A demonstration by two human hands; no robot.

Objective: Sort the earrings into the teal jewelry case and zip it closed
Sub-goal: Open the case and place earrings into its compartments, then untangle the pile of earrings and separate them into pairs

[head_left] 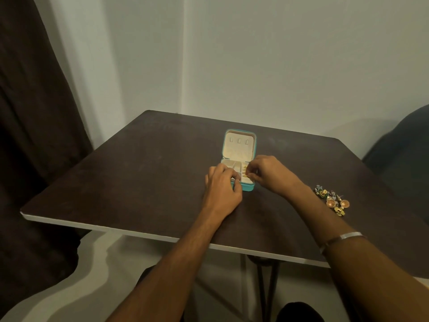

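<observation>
A small square teal zip-around jewelry case with cream lining was recorded lying open near the middle of a dark brown square tabletop with a pale edge, its lid stood upright at the far side and its zip undone. Three small cream tabs were noted on the lid's inner face; what they held, if anything, could not be told. A few small gold earrings were seen already set in the right-hand compartment of the tray. The left hand was laid over the near left corner of the case, fingers curled upon its rim, so that the case was steadied. The right hand was held at the right edge of the tray, its fingertips drawn together in a pinch over the gold pieces; whether an earring was actually held between them could not be made out. A loose heap of mixed earrings, gold, orange and bluish, was entered as lying on the tabletop well apart to the right of the case, beside the right forearm, on which a silver metal bangle was worn. The sorting was judged to be begun but far from complete: most pieces remained outside, and the closing and zipping were not yet done.
</observation>
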